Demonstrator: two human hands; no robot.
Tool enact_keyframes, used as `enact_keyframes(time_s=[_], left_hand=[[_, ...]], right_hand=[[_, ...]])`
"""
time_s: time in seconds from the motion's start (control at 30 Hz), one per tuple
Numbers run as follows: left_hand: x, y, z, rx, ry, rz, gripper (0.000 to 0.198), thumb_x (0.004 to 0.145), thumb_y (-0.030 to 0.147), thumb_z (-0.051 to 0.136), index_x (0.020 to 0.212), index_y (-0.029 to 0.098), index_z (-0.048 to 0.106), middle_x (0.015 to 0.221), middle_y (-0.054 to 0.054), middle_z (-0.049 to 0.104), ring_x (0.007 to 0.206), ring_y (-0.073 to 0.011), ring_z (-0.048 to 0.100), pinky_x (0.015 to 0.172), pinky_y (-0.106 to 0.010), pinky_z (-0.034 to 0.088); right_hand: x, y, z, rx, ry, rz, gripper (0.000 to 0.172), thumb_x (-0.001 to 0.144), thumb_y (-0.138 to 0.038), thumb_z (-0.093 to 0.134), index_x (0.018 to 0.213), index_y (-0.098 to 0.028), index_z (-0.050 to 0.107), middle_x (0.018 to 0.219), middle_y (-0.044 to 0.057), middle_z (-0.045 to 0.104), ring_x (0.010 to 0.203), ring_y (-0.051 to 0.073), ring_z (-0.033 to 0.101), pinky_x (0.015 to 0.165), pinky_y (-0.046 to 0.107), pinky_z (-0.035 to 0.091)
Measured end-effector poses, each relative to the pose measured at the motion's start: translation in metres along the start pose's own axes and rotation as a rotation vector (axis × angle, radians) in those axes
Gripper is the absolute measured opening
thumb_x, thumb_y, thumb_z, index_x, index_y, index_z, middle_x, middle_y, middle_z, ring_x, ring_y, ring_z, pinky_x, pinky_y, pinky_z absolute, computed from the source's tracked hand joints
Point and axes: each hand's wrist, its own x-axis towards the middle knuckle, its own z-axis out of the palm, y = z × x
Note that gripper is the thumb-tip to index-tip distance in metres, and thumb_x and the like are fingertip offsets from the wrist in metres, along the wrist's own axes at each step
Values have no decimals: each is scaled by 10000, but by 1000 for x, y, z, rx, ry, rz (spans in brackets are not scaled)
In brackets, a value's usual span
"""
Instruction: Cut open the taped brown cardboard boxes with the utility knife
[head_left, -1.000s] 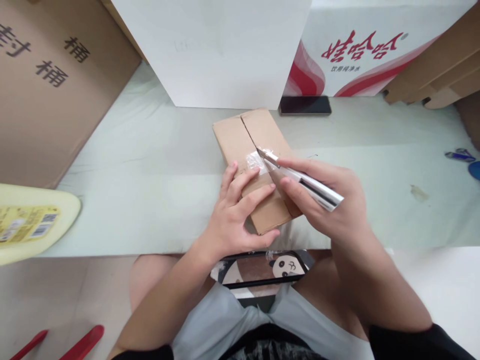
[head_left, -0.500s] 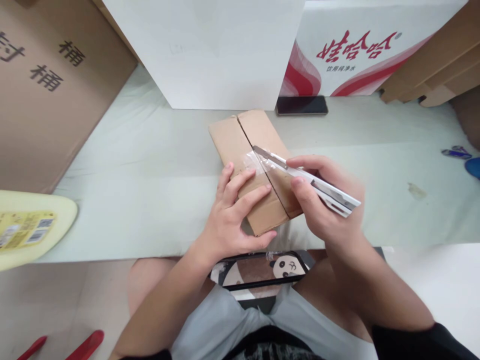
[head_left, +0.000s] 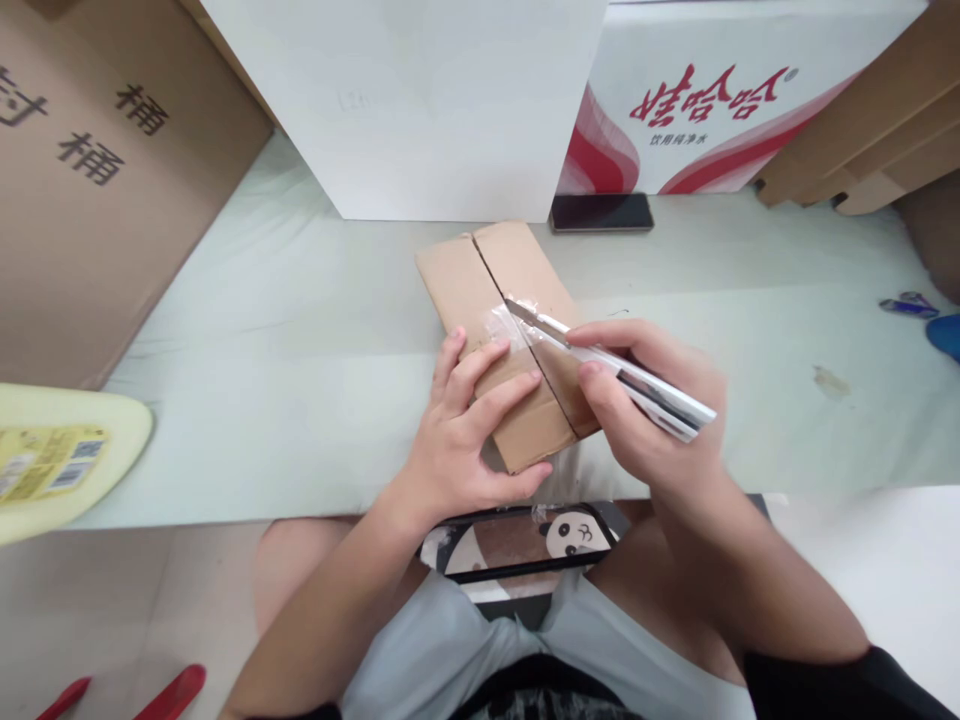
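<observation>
Dipped slightly lower, the utility knife (head_left: pixel 637 385) gripped in the right hand (head_left: pixel 652 425) laid its blade on the clear tape (head_left: pixel 499 322) over the seam of the cardboard box (head_left: pixel 517 260), the left hand (head_left: pixel 465 435) clamping that box to the worktop (head_left: pixel 300 380)

Brown carton (head_left: pixel 112 230) w/ black "封", "桶" chars, white-red box (head_left: pixel 757 40) w/ upside-down red "娃哈哈", small "饮用纯净水" by it

Head-worn view, facing down; close over table (head_left: pixel 285 400)
</observation>
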Motion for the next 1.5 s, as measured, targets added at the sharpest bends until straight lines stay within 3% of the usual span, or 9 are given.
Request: enact_keyframes(time_s=[0.4, 0.53, 0.73, 0.87, 1.0, 1.23, 1.37, 1.5], left_hand=[[-2, -4, 3, -18, 19, -17, 776, 813, 613, 684, 1506, 366, 436, 1535, -89, 492, 1470, -390, 438, 1253, -693, 317], [-2, -3, 2, -14, -1, -25, 783, 804, 589, 704, 1502, 360, 432, 1539, -95, 488, 1462, -409, 445, 1252, -702, 317], [-1, -2, 2, -43, 15, -2, 760, 833, 572, 696, 1504, 307, 455, 1532, -117, 478, 1454, -368, 463, 1276, -677, 299], [-2, -3, 1, -40, 2, -19, 780, 816, 576, 714, 1507, 330, 449, 1546, -101, 485, 1469, -406, 449, 1254, -711, 310], [-2, -4, 1, -8, -13, -47, 794, 795, 623, 702, 1502, 391, 425, 1541, -78, 501, 1454, -433, 465, 1241, -733, 319], [0, -1, 1, -3, 4, -10, 723, 871, 590, 642, 1510, 337, 418, 1519, -114, 493, 1444, -359, 475, 1262, -688, 318], [0, 0, 1, 2, 8, -22, 700, 874, 597, 647, 1484, 318, 449, 1520, -120, 485, 1472, -364, 446, 1275, -688, 281], [-1, -1, 2, 6, 17, -26, 685, 881, 596, 644, 1476, 308, 463, 1515, -123, 485, 1493, -365, 414, 1278, -689, 265]], right_hand=[[2, 0, -2, 48, -40, -28, 122, 881, -173, 619, 928, -218, 723, 701, -23, 707, 522, 100, 576, 573, 258, 528], [3, -2, -2, 38, -53, 6, 117, 867, -181, 610, 879, -212, 722, 640, -30, 679, 476, 92, 538, 527, 246, 495], [3, -2, -1, 50, -36, -11, 106, 874, -179, 608, 867, -201, 711, 648, -44, 677, 459, 70, 504, 533, 230, 486], [2, -2, -1, 38, -30, -14, 118, 875, -164, 605, 885, -210, 713, 658, -40, 680, 483, 83, 532, 554, 239, 505], [-1, 2, 1, -9, 17, -29, 127, 875, -195, 649, 965, -227, 734, 746, -11, 721, 534, 109, 569, 599, 276, 548], [-6, 15, 9, 23, 174, 22, 166, 950, -360, 668, 1066, -243, 690, 906, 30, 714, 645, 134, 600, 533, 272, 506], [-3, 19, 9, -1, 154, -62, 176, 988, -384, 632, 1079, -242, 685, 1008, 62, 708, 854, 187, 681, 746, 359, 607], [-2, 21, 9, 32, 160, -177, 165, 1007, -341, 608, 1145, -267, 661, 1131, 81, 693, 1093, 237, 680, 945, 448, 602]])
